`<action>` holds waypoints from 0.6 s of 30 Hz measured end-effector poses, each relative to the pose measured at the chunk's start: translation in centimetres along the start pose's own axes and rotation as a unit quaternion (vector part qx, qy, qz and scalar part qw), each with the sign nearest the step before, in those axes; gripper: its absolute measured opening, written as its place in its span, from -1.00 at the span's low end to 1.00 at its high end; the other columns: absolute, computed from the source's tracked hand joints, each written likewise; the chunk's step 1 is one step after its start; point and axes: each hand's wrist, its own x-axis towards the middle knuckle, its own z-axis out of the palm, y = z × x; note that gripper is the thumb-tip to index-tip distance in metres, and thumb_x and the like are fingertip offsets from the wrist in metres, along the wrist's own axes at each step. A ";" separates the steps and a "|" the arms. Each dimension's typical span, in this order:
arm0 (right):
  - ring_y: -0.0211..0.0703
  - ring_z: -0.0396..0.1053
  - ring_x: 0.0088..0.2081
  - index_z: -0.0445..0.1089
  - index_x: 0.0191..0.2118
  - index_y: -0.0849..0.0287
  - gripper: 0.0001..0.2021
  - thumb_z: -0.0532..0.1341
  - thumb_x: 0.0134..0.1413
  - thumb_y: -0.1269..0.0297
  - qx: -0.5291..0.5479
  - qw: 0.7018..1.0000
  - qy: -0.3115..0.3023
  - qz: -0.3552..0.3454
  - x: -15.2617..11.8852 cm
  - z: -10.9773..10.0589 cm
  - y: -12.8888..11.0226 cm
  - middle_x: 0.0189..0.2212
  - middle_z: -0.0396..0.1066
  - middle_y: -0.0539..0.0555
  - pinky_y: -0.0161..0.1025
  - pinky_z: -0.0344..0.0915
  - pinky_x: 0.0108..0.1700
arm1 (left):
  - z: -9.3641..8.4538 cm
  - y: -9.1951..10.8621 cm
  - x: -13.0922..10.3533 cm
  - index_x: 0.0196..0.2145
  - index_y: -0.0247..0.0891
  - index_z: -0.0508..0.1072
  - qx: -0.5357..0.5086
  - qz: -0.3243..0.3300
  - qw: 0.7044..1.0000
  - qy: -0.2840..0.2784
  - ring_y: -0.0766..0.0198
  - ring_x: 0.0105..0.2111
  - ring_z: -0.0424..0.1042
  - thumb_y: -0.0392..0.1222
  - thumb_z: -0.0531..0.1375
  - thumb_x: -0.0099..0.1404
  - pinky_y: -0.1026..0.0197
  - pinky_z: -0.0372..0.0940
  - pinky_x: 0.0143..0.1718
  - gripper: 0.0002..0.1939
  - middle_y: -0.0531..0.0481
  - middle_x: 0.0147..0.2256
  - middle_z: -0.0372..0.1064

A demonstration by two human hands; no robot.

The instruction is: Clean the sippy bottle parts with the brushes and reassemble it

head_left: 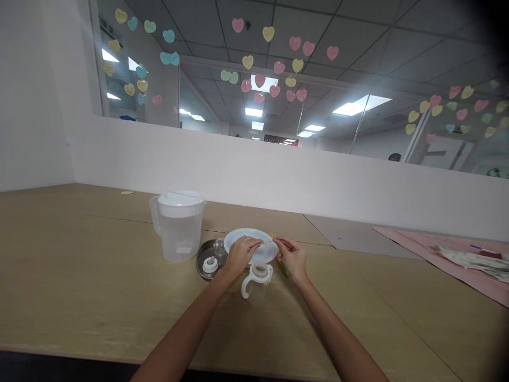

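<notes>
My left hand (240, 252) is over a white plate (234, 236), its fingertips pinched near a thin, pale strand that I cannot make out well. Beside the plate's right rim, my right hand (293, 259) closes on a slim green stem (284, 268); a bit of yellow shows above its fingertips. Just below both hands stands a clear teapot or jug (257, 291) with a white collar and handle, its top uncovered. A round metal tray (202, 253) sits partly under the plate, carrying a white lid (210, 265) and a small clear glass cup (220, 248).
A translucent lidded pitcher (181, 233), partly filled, stands left of the tray. At the right lie a grey mat (358, 241) and a pink cloth (457, 265) with papers and a pen on it. The wall and window bound the wooden table (119, 286) behind.
</notes>
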 end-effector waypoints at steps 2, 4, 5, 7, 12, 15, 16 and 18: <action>-0.41 0.11 -0.72 0.44 -0.45 0.23 -0.75 0.30 -0.31 0.16 0.000 1.000 0.026 -0.013 0.1 -0.3 -1.2 -0.54 0.44 0.05 -0.38 0.09 -0.70 | -0.2 -0.5 0.0 -0.23 -0.18 0.45 0.003 -0.002 1.000 0.008 0.26 -0.22 0.36 -0.16 0.02 0.24 0.21 0.23 -0.16 -0.76 0.00 -0.24 0.44; -0.41 0.11 -0.72 0.44 -0.45 0.23 -0.76 0.31 -0.31 0.18 -0.010 0.999 0.037 -0.024 0.1 -0.5 -2.4 -0.54 0.44 0.05 -0.37 0.09 -0.69 | -0.3 -0.7 0.0 -0.24 -0.19 0.45 0.008 -0.003 1.000 0.015 0.26 -0.22 0.37 -0.14 0.01 0.25 0.22 0.23 -0.15 -0.75 0.01 -0.23 0.44; -0.41 0.11 -0.72 0.44 -0.44 0.24 -0.76 0.31 -0.31 0.19 -0.016 0.999 0.042 -0.030 0.1 -0.7 -3.0 -0.54 0.44 0.05 -0.37 0.09 -0.69 | -0.4 -0.7 0.0 -0.24 -0.19 0.45 0.013 -0.001 1.000 0.016 0.26 -0.22 0.37 -0.14 0.00 0.25 0.22 0.23 -0.15 -0.74 0.01 -0.23 0.44; -0.42 0.12 -0.73 0.44 -0.42 0.25 -0.75 0.31 -0.31 0.21 -0.023 0.997 0.060 -0.043 0.2 -1.0 -3.8 -0.55 0.43 0.06 -0.36 0.10 -0.68 | -0.4 -0.6 0.0 -0.23 -0.19 0.44 0.031 0.002 0.999 0.019 0.25 -0.21 0.37 -0.13 -0.02 0.26 0.20 0.22 -0.13 -0.73 0.01 -0.23 0.44; -0.42 0.12 -0.72 0.43 -0.35 0.29 -0.70 0.30 -0.29 0.21 -0.006 0.989 0.114 -0.096 0.7 -2.0 -4.1 -0.54 0.42 0.07 -0.34 0.11 -0.68 | -0.4 0.3 -0.2 -0.20 -0.19 0.43 0.071 0.018 0.997 0.006 0.22 -0.20 0.36 -0.13 -0.03 0.27 0.16 0.19 -0.11 -0.72 -0.01 -0.21 0.43; -0.41 0.13 -0.71 0.41 -0.36 0.28 -0.72 0.29 -0.29 0.23 0.025 0.980 0.161 -0.117 1.1 -2.6 -3.9 -0.56 0.41 0.06 -0.35 0.13 -0.67 | -0.3 0.7 -0.3 -0.21 -0.19 0.43 0.067 0.012 0.998 0.013 0.23 -0.21 0.36 -0.12 -0.03 0.27 0.17 0.19 -0.12 -0.72 -0.01 -0.21 0.43; -0.41 0.14 -0.71 0.41 -0.38 0.28 -0.73 0.29 -0.30 0.25 0.038 0.977 0.174 -0.119 1.3 -2.8 -3.8 -0.56 0.41 0.05 -0.35 0.14 -0.66 | -0.3 0.8 -0.3 -0.22 -0.19 0.44 0.062 0.012 0.998 0.018 0.24 -0.22 0.36 -0.11 -0.02 0.26 0.17 0.19 -0.12 -0.72 -0.01 -0.22 0.43; -0.40 0.14 -0.70 0.39 -0.41 0.27 -0.77 0.29 -0.33 0.30 0.068 0.968 0.207 -0.123 1.9 -3.5 -3.7 -0.58 0.40 0.03 -0.35 0.13 -0.67 | -0.3 0.6 -0.3 -0.24 -0.19 0.45 0.054 0.010 0.998 0.029 0.24 -0.23 0.36 -0.11 -0.02 0.26 0.18 0.20 -0.13 -0.72 -0.01 -0.24 0.43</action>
